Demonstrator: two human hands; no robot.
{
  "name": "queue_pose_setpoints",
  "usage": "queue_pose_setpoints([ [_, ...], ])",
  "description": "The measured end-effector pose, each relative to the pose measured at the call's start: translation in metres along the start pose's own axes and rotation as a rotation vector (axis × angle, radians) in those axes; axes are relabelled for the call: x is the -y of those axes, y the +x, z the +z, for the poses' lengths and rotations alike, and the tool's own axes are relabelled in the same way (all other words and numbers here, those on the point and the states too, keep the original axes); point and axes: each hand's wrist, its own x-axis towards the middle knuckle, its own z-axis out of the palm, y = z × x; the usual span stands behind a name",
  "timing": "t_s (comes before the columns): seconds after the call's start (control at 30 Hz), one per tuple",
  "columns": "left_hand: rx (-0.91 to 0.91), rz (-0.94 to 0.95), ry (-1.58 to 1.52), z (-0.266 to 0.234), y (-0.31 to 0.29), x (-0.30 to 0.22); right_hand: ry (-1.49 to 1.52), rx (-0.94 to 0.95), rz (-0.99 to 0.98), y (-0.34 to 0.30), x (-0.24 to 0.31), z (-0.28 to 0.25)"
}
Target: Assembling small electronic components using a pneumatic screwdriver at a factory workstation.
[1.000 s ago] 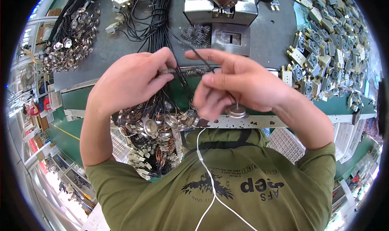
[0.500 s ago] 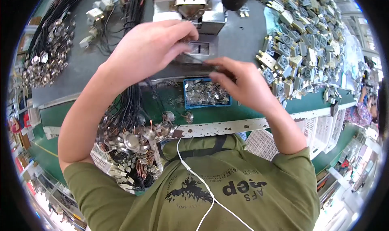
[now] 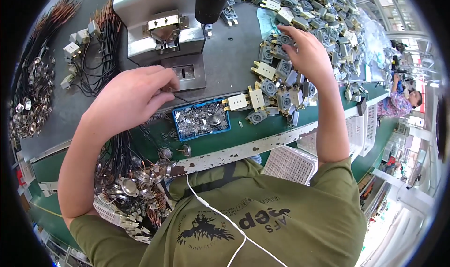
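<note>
My left hand (image 3: pixel 138 96) is closed in a pinch on a black wire (image 3: pixel 187 101). The wire runs right from my fingertips, and a round metal disc (image 3: pixel 214 120) at its end hangs over or rests on a blue tray (image 3: pixel 202 135) of small metal pieces. My right hand (image 3: pixel 309 56) is over the pile of grey and white plug-like parts (image 3: pixel 283 70) on the right. Its thumb and forefinger are apart, on either side of a grey part with a round face; I see no firm grip on it.
A metal press (image 3: pixel 164 37) with a slotted block (image 3: pixel 187 75) stands behind my left hand. Black wires with metal discs (image 3: pixel 30 103) lie at far left; another bundle (image 3: pixel 129 185) hangs over the table edge. A white crate (image 3: pixel 289 165) is below; another person (image 3: pixel 397 103) is far right.
My right hand has left the space by my left hand and moved right to the pile. The view has shifted right. My left hand still pinches the wire, whose disc now shows over the tray.
</note>
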Motion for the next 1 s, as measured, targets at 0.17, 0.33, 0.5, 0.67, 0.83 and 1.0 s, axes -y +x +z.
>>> queue_pose_setpoints([
  [0.17,-0.037,-0.029,-0.039,-0.015,-0.01,-0.006,0.176,-0.15,-0.032,-0.007,0.011,0.001],
  [0.33,-0.631,-0.077,-1.162,-0.03,-0.07,-0.092,0.696,-0.183,-0.154,-0.019,0.049,-0.009],
  [0.5,-1.061,1.293,-0.856,-0.042,-0.079,-0.12,0.818,-0.094,-0.203,-0.015,0.086,-0.001],
  [0.67,-1.247,1.451,-0.608,-0.051,-0.056,-0.122,0.784,-0.054,-0.227,-0.016,0.103,0.003],
  [0.83,-1.275,1.453,-0.666,-0.05,-0.061,-0.129,0.768,-0.064,-0.256,-0.016,0.109,0.003],
  [1.0,-1.283,1.429,-0.669,-0.049,-0.061,-0.127,0.762,-0.065,-0.265,-0.016,0.109,0.004],
])
